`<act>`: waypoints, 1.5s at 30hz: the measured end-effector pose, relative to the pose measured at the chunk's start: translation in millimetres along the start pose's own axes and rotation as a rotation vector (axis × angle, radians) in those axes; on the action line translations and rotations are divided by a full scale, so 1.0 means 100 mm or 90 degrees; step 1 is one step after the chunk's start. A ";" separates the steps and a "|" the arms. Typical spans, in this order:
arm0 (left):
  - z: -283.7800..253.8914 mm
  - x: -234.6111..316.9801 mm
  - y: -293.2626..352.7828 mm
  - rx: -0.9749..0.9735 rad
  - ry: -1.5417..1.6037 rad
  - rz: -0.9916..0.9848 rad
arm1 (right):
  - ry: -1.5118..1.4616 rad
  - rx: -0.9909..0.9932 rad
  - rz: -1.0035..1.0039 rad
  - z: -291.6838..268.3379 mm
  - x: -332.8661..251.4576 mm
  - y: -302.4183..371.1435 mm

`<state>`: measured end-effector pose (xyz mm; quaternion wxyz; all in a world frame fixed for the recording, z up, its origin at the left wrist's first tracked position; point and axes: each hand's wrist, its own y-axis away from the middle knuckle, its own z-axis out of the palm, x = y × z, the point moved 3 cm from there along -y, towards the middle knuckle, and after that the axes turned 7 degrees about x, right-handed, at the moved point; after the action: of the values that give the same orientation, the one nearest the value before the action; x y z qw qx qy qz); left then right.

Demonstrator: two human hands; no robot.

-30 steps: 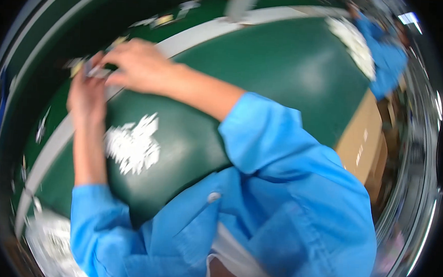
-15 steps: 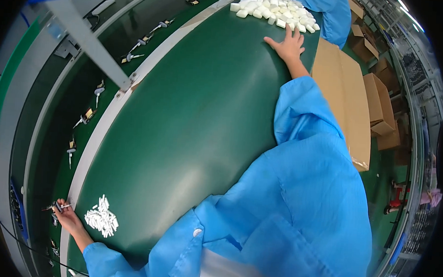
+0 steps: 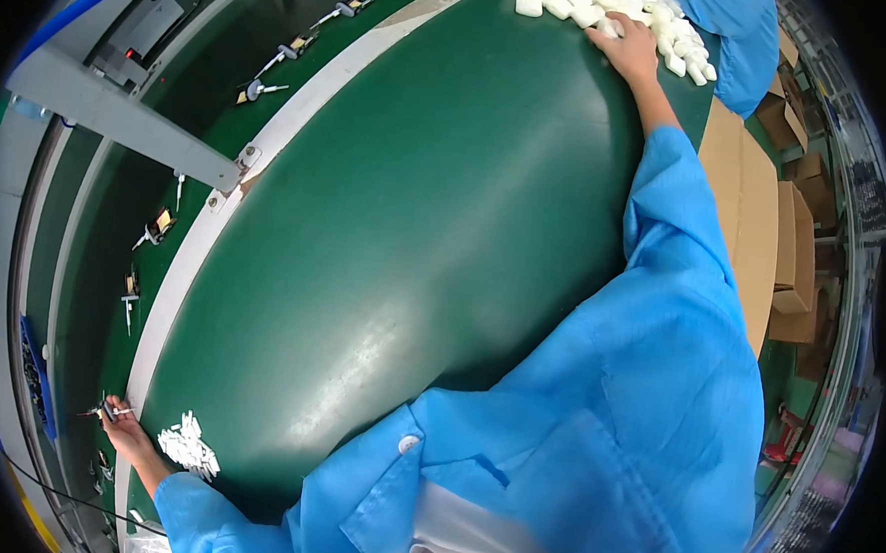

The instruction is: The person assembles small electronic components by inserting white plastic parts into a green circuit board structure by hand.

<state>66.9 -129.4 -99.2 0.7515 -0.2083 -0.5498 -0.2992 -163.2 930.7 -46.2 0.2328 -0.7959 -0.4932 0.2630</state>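
My right hand (image 3: 630, 48) is at the near edge of a pile of white foam-like blocks (image 3: 676, 38) at the far end of the green table. Its fingers are bent, and a white block (image 3: 609, 27) sits between thumb and fingers. Over the pale rail at the near left, my left hand (image 3: 124, 428) is closed around a small dark electronic part (image 3: 107, 412) with a thin white tube and wires. Just right of that hand lies a heap of short white tubes (image 3: 190, 446) on the table (image 3: 396, 214).
Along the left, a dark green conveyor carries several similar parts (image 3: 155, 227). A grey metal post (image 3: 140, 130) is bolted to the pale rail (image 3: 177, 293). Cardboard boxes (image 3: 737, 212) stand on the right. Another person's blue sleeve (image 3: 730, 51) is beside the blocks.
My right hand has gone from spread fingers short of the pile to bent fingers among its blocks. The left hand still holds the electronic part. The whole view has shifted slightly.
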 end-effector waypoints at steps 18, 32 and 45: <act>0.56 -0.24 0.26 -0.081 0.154 -0.021 | -0.589 -0.294 -0.648 -1.74 -4.21 3.18; 0.80 -0.01 0.62 -0.062 0.254 -0.087 | -0.600 -0.275 -0.475 -1.98 -4.88 3.74; 1.50 0.18 0.65 -0.427 0.485 -0.269 | -0.714 -0.400 -0.548 -2.23 -6.10 3.36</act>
<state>9.4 10.7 -34.3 0.7135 -0.1979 -0.1430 -0.6567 -25.2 216.3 25.3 -0.2069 -0.3105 -0.8547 0.3610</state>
